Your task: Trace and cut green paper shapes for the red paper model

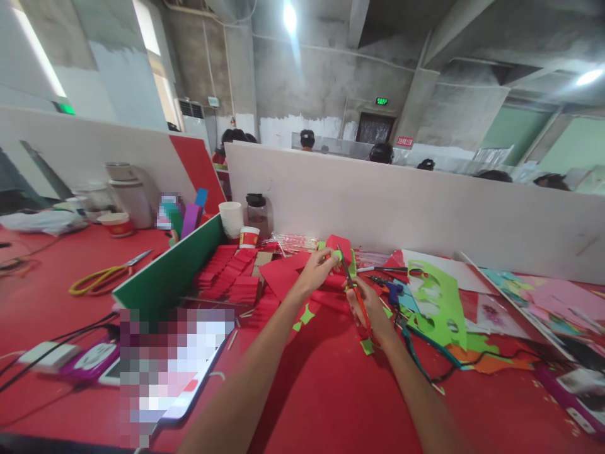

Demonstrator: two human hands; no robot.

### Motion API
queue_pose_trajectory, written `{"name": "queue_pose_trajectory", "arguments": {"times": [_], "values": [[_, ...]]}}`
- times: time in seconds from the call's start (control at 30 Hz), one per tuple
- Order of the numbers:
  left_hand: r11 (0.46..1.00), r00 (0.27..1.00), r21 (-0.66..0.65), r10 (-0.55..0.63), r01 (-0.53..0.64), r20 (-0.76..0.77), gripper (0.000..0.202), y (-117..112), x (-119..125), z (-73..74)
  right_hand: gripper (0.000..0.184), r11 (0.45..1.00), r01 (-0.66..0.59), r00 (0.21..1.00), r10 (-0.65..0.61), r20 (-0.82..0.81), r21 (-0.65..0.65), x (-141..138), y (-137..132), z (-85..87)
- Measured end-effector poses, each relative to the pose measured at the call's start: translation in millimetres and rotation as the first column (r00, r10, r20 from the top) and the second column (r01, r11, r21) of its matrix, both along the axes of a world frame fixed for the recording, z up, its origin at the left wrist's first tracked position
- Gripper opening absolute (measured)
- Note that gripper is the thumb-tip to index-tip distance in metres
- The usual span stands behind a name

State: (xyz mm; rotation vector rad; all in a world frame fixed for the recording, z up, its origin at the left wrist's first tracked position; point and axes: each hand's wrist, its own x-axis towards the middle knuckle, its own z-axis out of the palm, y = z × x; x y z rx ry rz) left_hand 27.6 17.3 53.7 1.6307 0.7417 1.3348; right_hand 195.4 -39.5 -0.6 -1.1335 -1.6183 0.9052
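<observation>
Between the fingertips of my left hand (320,265) is a small piece of light green paper (336,255). My right hand (366,306) is closed round the orange-red handles of a pair of scissors (362,309), whose blades point up and left beside the green piece. Whether the blades touch the paper I cannot tell. Green paper scraps (307,313) lie on the red table below my left hand, and another green scrap (367,346) sits under the scissor handles. Red paper (283,274) is spread behind and left of my left wrist.
Left stand a green divider (174,271), a pixelated tablet-like device (198,378) and yellow-handled scissors (101,277). Cups (231,217) and a dark-lidded bottle (256,214) stand at the back. To the right are a cut-out green sheet (437,296), a blue glue gun (393,290) and teal-handled pliers (430,340).
</observation>
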Motion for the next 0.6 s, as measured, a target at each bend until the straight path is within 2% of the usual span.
{"name": "queue_pose_trajectory", "arguments": {"times": [0.23,0.43,0.6], "values": [[1.000,1.000,-0.022,0.000,-0.001,-0.010,0.025,-3,0,1.1,0.042,0.996,0.013,0.997,-0.019,0.068,0.090,1,-3,8.3],[0.999,1.000,-0.053,-0.007,0.008,0.006,0.023,-5,0,2.6,0.044,1.000,-0.002,0.999,0.003,0.054,-0.011,0,-5,10.7],[0.998,1.000,-0.068,-0.002,0.004,0.030,0.026,-4,0,1.2,0.040,1.000,-0.010,0.999,0.010,0.046,-0.008,0,-5,10.2]]}}
